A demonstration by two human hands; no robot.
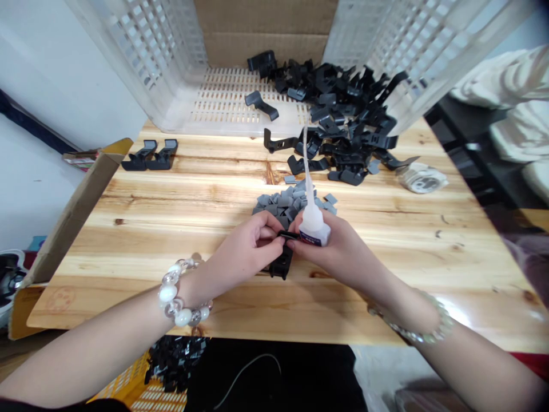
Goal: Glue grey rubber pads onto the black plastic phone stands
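Observation:
Near the middle of the wooden table, my left hand (253, 243) is closed, pinching a bent black plastic part (282, 264). My right hand (338, 243) wraps round a small white glue bottle (314, 223), whose long thin nozzle points upward. The right thumb and fingertips also meet the top edge of the black part, close beside the left fingertips. Just beyond both hands lies a heap of small grey pads (285, 200). The fingers hide much of the black part.
A white plastic basket (171, 109) stands open toward me, with a pile of black parts (343, 109) spilling from it. Two black parts (159, 155) sit at the left, and a roll of tape (422, 178) at the right. Below is a yellow crate (128, 380).

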